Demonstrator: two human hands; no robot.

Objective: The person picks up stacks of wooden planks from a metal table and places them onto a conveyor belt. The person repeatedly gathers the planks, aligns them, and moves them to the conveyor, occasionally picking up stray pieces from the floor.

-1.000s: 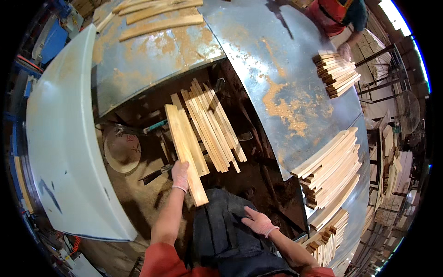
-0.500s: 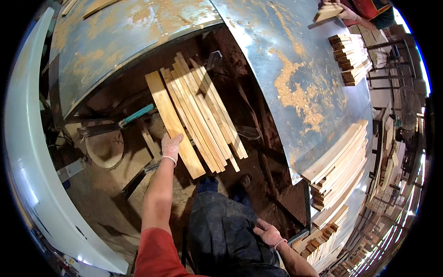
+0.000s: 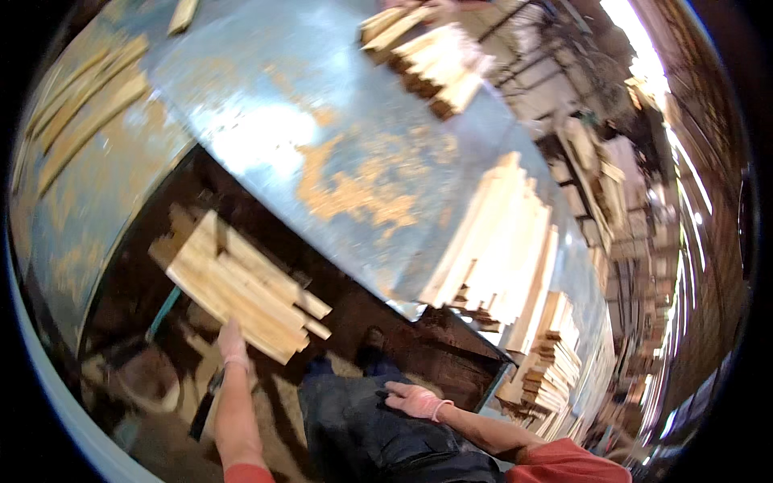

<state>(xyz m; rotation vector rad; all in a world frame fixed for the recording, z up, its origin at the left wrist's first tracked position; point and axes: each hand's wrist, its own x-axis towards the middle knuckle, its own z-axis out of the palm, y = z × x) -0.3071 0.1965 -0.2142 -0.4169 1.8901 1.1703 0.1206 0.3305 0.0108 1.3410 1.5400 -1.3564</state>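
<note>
A stack of pale wooden boards lies low in the gap between the metal tabletops. At its left edge my left hand, in a pale glove, is closed on the outermost wooden board; motion blur softens its fingers. The underside of that grip is hidden. My right hand, also gloved, rests on the dark apron over my lap. Its fingers are loosely stretched and hold nothing.
The metal table bears sawdust and piles of boards on the right. More strips lie at the far left. Another person's hand is by boards at the top. A teal-handled tool sits near the stack.
My view has swung to the right, so the stack appears farther left. The outer board now lies against the others. My right hand stays on the apron.
</note>
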